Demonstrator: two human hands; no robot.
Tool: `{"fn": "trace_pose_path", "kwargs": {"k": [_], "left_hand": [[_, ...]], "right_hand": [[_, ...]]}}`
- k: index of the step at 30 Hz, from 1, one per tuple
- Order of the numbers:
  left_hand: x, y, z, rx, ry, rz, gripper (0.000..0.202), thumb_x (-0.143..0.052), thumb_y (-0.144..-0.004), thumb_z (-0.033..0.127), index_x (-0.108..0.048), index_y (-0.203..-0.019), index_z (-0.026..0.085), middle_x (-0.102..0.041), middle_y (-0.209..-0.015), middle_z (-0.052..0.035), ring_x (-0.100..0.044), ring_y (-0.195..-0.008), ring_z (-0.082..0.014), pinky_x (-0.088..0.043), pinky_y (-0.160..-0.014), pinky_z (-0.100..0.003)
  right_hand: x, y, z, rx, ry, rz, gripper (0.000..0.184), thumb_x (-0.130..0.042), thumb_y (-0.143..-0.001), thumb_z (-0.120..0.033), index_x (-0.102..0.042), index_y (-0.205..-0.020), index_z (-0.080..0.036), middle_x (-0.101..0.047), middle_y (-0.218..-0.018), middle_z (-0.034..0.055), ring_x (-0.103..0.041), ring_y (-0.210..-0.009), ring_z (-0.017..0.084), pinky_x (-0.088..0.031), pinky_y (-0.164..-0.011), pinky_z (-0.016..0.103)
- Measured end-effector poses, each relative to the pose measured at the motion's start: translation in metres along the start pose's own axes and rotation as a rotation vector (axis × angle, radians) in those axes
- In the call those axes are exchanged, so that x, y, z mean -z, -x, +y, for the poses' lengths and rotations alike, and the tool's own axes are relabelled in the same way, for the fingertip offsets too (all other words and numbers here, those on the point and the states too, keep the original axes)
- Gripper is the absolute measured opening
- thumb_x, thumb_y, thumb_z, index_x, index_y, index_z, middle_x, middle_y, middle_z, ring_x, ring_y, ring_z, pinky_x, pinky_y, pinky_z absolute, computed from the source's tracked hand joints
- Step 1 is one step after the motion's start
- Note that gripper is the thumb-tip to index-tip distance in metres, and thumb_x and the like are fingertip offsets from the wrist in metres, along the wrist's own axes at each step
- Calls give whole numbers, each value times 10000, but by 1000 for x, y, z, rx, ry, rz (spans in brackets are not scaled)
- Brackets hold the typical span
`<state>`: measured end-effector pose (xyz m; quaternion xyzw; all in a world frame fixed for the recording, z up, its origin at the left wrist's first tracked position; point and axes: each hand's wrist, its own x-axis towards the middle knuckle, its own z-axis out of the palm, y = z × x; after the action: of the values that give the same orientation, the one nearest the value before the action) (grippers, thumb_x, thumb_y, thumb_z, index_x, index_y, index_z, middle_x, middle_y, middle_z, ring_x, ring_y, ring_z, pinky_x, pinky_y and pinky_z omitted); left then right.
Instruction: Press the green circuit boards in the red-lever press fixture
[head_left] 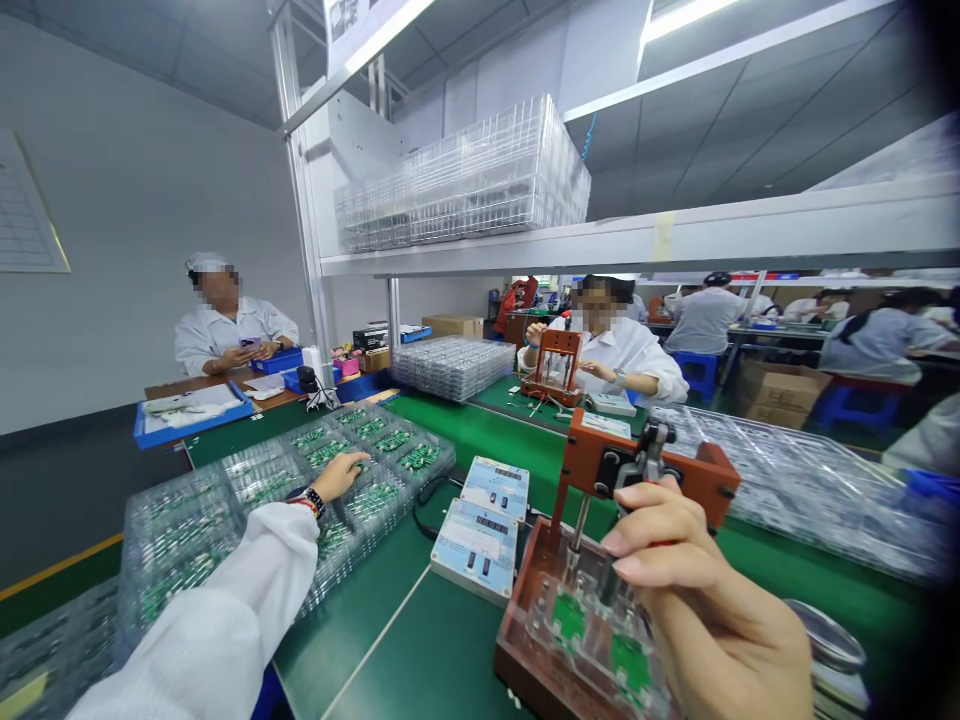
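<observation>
My left hand (339, 476) reaches over a clear plastic tray (442, 462), its index finger stretched out and the other fingers partly hidden. Small green circuit boards (375, 497) fill the tray's compartments. My right hand (720, 590) is closed around the lever of an orange toggle press (585, 455); the handle itself is mostly hidden by my fingers. Under the press, a green circuit board (568, 618) and a second green board (630, 660) sit in a clear fixture on the reddish-brown base (517, 640).
Two light-blue meter boxes (480, 535) with cables stand left of the press. Stacked clear trays (454, 365) are at the back, with more on the shelf (465, 190) overhead. A co-worker (611, 350) sits opposite at another press (559, 365). Another person (236, 330) sits far left.
</observation>
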<state>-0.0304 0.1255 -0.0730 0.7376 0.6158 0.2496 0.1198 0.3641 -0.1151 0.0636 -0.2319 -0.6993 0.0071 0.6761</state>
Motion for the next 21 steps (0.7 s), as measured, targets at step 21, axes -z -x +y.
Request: {"fn": "trace_pose_path", "kwargs": {"k": [21], "left_hand": [[20,-8,8,204,83,-101,276,-582,-930,289,-576,-1160,136,-609,-1130,-85,-630,-945,-202,-543,-805,-393]], "right_hand": [[-4,0,-1,4,33,27,210,-566,-873,-138,-639,-707,-245,-601,-700,10,-575,-873,218,-395,-909,428]]}}
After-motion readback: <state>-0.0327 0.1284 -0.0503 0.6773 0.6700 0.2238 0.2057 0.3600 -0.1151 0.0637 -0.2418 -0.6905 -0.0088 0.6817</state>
